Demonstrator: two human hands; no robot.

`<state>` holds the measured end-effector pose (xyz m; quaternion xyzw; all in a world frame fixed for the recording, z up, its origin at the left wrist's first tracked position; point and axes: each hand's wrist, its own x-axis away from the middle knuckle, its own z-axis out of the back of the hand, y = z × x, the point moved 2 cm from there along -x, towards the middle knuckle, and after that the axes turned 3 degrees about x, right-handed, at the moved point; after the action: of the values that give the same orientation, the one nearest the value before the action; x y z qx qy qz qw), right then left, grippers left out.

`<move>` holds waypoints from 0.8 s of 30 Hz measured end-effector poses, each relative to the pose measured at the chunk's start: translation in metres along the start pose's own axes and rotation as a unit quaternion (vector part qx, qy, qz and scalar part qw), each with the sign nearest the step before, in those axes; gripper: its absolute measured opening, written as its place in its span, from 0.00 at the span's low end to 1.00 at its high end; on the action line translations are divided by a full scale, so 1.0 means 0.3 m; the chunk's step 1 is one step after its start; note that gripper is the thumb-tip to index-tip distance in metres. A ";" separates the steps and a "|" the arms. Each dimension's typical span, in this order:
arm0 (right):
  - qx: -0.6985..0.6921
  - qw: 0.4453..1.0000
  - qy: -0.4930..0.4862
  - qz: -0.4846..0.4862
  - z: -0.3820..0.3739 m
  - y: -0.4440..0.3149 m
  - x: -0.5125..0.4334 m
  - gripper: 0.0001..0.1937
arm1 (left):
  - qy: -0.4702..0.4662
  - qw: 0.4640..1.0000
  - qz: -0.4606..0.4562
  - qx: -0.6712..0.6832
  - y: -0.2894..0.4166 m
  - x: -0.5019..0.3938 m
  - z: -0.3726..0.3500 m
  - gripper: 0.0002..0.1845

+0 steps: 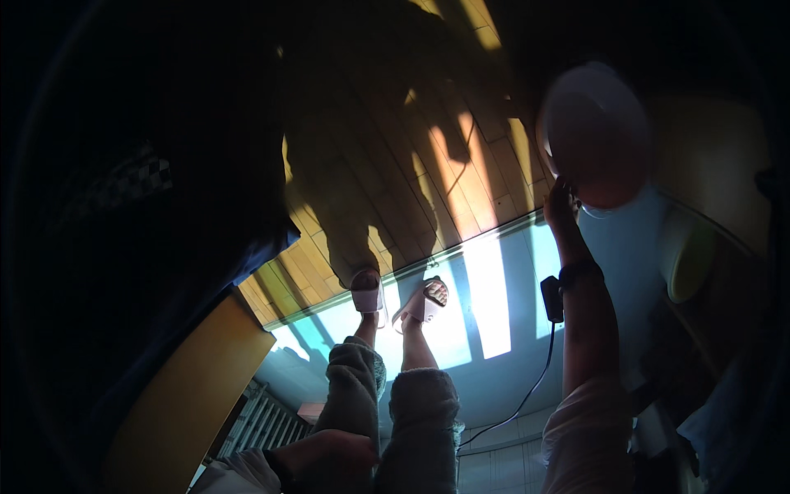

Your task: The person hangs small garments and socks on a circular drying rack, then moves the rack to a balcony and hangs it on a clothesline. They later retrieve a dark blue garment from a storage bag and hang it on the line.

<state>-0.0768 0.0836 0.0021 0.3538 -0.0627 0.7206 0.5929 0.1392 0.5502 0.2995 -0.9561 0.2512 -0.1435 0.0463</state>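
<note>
My right hand [560, 200] grips the near-left edge of a pale pinkish basin [595, 133], blurred and in dim light at the upper right. A dark band with a small black box [552, 299] is on my right wrist, and a cord hangs from the box. My left hand [345, 449] is low in the view beside my left leg in fuzzy grey-green trousers [352, 389]. Shadow hides its fingers. Pale open-toed slippers [426, 302] are on my feet, which stand on sunlit light-coloured flooring [453, 339].
Beyond a threshold strip [401, 270] lies a wood plank floor [370, 173] with shadows. A wooden panel [191, 370] with dark blue cloth [262, 256] stands left, near a white radiator [265, 420]. A yellow-green round container [691, 262] and a tan surface [710, 160] are at right.
</note>
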 end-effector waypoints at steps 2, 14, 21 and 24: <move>0.115 0.984 0.075 0.113 -0.015 -0.072 0.190 0.30 | 0.011 1.000 -0.025 -0.010 0.030 0.024 -0.044 0.17; -0.211 0.755 -0.406 0.469 0.426 -0.010 1.081 0.17 | 0.524 0.747 -0.400 -0.092 0.457 0.923 0.017 0.16; -0.582 0.803 -0.029 -0.130 0.884 0.393 0.682 0.09 | 0.768 0.400 -0.499 -0.018 0.652 1.845 -0.073 0.15; -0.238 0.961 -0.028 0.140 1.109 0.454 0.609 0.10 | 0.810 0.315 -0.495 0.018 0.572 2.035 -0.160 0.15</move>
<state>-0.0628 0.0225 0.4004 0.2097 -0.2979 0.7509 0.5509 0.5532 0.0988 0.4711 -0.3089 -0.3589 -0.8469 -0.2422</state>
